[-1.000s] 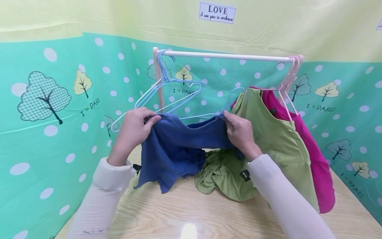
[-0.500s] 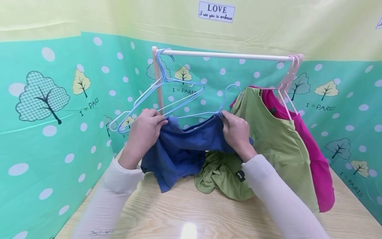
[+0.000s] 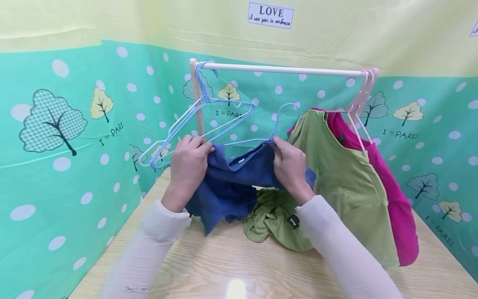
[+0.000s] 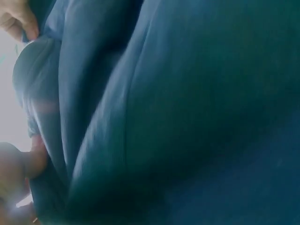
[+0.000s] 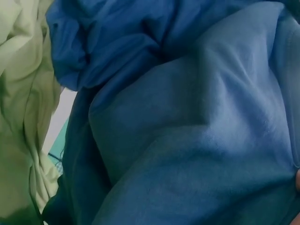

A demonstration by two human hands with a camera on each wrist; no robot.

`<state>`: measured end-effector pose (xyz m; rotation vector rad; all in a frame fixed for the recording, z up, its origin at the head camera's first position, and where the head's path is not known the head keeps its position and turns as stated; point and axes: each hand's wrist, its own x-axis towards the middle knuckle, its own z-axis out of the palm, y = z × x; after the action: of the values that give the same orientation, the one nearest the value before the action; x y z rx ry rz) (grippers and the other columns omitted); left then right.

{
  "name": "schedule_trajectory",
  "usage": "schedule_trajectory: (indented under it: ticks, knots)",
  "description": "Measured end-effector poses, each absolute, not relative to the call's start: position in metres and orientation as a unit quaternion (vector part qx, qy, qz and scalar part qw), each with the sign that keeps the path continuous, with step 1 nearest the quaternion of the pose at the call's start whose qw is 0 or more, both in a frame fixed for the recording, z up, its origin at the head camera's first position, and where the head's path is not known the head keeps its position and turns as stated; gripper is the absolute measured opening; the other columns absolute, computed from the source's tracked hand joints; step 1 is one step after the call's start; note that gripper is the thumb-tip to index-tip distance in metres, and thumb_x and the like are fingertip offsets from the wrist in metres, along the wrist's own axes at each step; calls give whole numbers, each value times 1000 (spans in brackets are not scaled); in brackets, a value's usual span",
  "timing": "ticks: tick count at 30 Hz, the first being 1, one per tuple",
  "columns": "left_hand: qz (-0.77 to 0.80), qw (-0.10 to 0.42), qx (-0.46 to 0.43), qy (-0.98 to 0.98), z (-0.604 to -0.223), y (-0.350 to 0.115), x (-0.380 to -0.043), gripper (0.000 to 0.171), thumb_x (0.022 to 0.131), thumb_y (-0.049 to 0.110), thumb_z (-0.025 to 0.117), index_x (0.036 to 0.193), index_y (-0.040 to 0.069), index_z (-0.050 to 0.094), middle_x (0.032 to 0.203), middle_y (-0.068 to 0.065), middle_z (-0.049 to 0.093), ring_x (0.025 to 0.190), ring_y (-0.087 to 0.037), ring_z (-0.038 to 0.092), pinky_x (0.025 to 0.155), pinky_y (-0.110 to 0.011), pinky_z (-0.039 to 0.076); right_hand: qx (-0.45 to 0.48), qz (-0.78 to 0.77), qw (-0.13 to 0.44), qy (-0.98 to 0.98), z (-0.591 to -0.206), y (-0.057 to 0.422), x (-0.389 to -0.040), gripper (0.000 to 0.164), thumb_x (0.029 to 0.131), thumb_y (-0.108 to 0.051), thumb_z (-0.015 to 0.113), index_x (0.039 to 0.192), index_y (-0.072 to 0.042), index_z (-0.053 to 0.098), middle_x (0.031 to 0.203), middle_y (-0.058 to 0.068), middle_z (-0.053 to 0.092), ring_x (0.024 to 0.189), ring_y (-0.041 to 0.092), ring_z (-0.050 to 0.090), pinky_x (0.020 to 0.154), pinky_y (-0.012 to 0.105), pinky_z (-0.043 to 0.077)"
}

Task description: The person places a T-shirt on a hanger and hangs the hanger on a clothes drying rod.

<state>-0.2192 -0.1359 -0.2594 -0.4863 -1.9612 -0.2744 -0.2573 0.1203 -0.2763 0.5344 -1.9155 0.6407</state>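
Observation:
A blue shirt (image 3: 246, 168) hangs between my two hands in the head view, its neckline dipping in the middle. On the left, my left hand (image 3: 189, 166) pinches the shirt near one shoulder. My right hand (image 3: 290, 164) grips the other side of the neckline, close to the neck of a light blue hanger (image 3: 277, 120). That hanger's hook stands up above the cloth, while much of its frame is hidden by shirt and hands. Blue cloth (image 4: 187, 93) fills most of the left wrist view, and blue folds (image 5: 187, 117) fill the right wrist view.
A clothes rack with a white bar (image 3: 284, 69) stands behind. Several blue hangers (image 3: 203, 101) hang at its left end, pink hangers (image 3: 360, 99) at its right. A green garment (image 3: 340, 182) and a magenta one (image 3: 401, 216) hang there, over the wooden table (image 3: 209, 265).
My left hand has moved right, bringing its side of the shirt closer to the right hand. The right hand has shifted slightly left, and the hanger's hook stands clearer of the green garment.

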Motion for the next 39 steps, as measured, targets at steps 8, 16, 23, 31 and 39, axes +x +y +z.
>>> schedule_trajectory:
  ticks: [8, 16, 23, 31, 39]
  knots:
    - [-114, 531, -226, -809, -259, -115, -222, 18, 90, 18, 66, 87, 2, 74, 82, -7, 62, 74, -27, 52, 62, -41, 45, 246, 262, 499, -789, -276, 108, -252, 13, 94, -16, 59, 95, -9, 70, 90, 6, 71, 79, 27, 68, 64, 48, 50]
    - [-118, 557, -219, -793, -257, -113, -222, 18, 90, 19, 66, 85, 4, 74, 81, -8, 63, 72, -28, 53, 60, -40, 42, 297, 228, 471, -798, -271, 118, -254, 25, 95, -12, 57, 117, -4, 65, 97, 12, 69, 86, 29, 66, 71, 44, 51]
    - [-140, 564, -218, -784, -256, -119, -223, 20, 91, 19, 64, 86, 3, 73, 80, -8, 62, 69, -27, 50, 59, -37, 41, 363, 154, 366, -843, -260, 143, -260, 38, 99, -12, 50, 136, -6, 50, 106, 15, 66, 92, 32, 63, 80, 46, 49]
    - [-197, 572, -203, -770, -258, -126, -227, 14, 88, 14, 68, 87, 2, 75, 81, -11, 64, 73, -31, 53, 65, -41, 45, 355, 196, 275, -872, -245, 161, -264, 36, 99, -23, 51, 130, -7, 54, 117, 12, 62, 107, 30, 58, 94, 45, 43]
    - [-220, 562, -176, -777, -259, -129, -228, 16, 88, 16, 67, 90, 2, 75, 82, -11, 63, 75, -31, 53, 68, -42, 46, 347, 213, 463, -788, -257, 156, -255, 52, 84, -22, 74, 128, -3, 55, 120, 15, 59, 111, 33, 52, 98, 45, 38]
